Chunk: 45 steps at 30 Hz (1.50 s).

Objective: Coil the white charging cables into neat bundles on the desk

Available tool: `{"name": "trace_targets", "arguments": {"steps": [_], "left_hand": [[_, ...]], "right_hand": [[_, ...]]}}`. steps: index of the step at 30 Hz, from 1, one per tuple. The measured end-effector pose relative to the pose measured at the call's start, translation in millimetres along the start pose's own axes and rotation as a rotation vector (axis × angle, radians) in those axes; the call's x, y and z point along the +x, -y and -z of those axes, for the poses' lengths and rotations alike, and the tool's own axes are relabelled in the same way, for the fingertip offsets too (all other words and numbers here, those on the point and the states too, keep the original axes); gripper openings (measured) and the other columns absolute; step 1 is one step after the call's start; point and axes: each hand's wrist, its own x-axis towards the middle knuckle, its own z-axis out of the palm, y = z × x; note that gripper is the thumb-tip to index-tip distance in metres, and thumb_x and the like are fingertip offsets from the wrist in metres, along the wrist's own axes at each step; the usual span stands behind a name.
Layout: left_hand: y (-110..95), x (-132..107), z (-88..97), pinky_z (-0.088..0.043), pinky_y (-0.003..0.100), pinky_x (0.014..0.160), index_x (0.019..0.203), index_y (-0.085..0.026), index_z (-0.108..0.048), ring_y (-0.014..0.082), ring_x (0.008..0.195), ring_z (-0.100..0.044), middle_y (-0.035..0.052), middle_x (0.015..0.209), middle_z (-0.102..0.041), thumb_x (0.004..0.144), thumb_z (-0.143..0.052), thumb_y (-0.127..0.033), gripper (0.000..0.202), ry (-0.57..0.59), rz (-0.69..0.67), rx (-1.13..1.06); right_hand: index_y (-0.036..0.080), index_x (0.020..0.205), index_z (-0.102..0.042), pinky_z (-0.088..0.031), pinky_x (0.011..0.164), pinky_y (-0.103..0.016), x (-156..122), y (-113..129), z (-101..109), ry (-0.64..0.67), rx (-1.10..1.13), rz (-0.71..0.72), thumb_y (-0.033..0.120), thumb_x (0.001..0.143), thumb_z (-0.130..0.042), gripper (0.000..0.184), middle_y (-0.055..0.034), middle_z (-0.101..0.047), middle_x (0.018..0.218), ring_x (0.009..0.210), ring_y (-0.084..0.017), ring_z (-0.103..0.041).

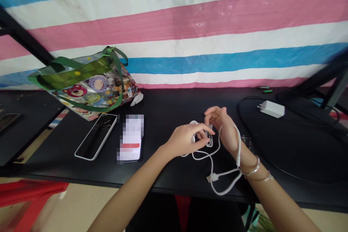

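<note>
Over the black table [168, 116], both hands work a thin white cable [214, 159]. My left hand [187, 139] pinches a bundle of its loops with closed fingers. My right hand [221, 127] is curled next to it, with the cable draped over the wrist. A loose loop and the USB plug end [212, 178] hang down by the table's front edge. Thin bangles sit on my right wrist.
A phone with a white case [95, 136] and a second phone with a lit screen [131, 137] lie to the left. Behind them rests a cartoon-print bag with green handles [89, 83]. A white charger [272, 108] with black cables lies at the right. A striped tarp hangs behind.
</note>
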Motion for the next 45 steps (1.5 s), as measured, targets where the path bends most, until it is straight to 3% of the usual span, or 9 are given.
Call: {"name": "trace_targets", "arguments": {"steps": [5, 13, 20, 31, 39, 45], "left_hand": [[1, 1, -6.7, -0.047, 0.025, 0.077, 0.098, -0.023, -0.064, 0.0134, 0.079, -0.064, -0.0028, 0.081, -0.071, 0.083, -0.058, -0.018, 0.017, 0.02, -0.059, 0.129], [1, 2, -19.3, -0.046, 0.032, 0.089, 0.1, -0.024, -0.065, 0.0176, 0.093, -0.062, 0.0002, 0.094, -0.07, 0.084, -0.059, -0.023, 0.017, 0.084, -0.153, 0.279], [4, 2, -22.8, -0.044, 0.031, 0.09, 0.097, -0.027, -0.07, 0.0172, 0.095, -0.058, -0.0002, 0.094, -0.069, 0.086, -0.057, -0.021, 0.018, 0.086, -0.202, 0.33], [6, 2, -27.6, -0.041, 0.036, 0.093, 0.111, -0.023, -0.065, 0.0204, 0.106, -0.056, 0.0027, 0.102, -0.07, 0.089, -0.055, -0.022, 0.025, 0.133, -0.241, 0.478], [3, 1, -29.1, -0.038, 0.037, 0.093, 0.122, -0.018, -0.058, 0.0214, 0.109, -0.056, 0.0028, 0.111, -0.07, 0.092, -0.051, -0.023, 0.031, 0.235, -0.272, 0.544], [3, 1, -30.4, -0.039, 0.036, 0.093, 0.121, -0.019, -0.058, 0.0198, 0.109, -0.056, 0.0026, 0.109, -0.069, 0.094, -0.047, -0.022, 0.029, 0.189, -0.297, 0.588]], "right_hand": [[0.022, 0.074, -0.06, -0.042, 0.046, -0.026, -2, 1, -4, 0.024, 0.01, -0.033, 0.078, 0.071, -0.05, 0.057, 0.0035, -0.053, 0.054, 0.046, -0.012, -0.049], [0.023, 0.075, -0.057, -0.042, 0.052, -0.027, -1, -2, -4, -0.011, 0.093, -0.066, 0.076, 0.074, -0.048, 0.054, 0.0038, -0.051, 0.051, 0.048, -0.013, -0.047], [0.026, 0.073, -0.056, -0.041, 0.052, -0.028, 1, 5, -1, -0.002, 0.305, -0.169, 0.067, 0.065, -0.067, 0.044, 0.0049, -0.044, 0.051, 0.051, -0.015, -0.045], [0.025, 0.07, -0.052, -0.04, 0.046, -0.027, 5, 2, 8, -0.029, 0.382, -0.164, 0.051, 0.078, -0.062, 0.029, 0.0065, -0.025, 0.054, 0.048, -0.013, -0.033], [0.024, 0.072, -0.054, -0.042, 0.049, -0.023, 7, -5, 12, -0.056, 0.384, -0.228, 0.047, 0.068, -0.073, 0.03, 0.0081, -0.033, 0.051, 0.048, -0.011, -0.039], [0.024, 0.074, -0.057, -0.044, 0.052, -0.024, 7, -6, 12, -0.129, 0.31, -0.221, 0.039, 0.071, -0.069, 0.019, 0.0074, -0.04, 0.051, 0.05, -0.011, -0.044]]}}
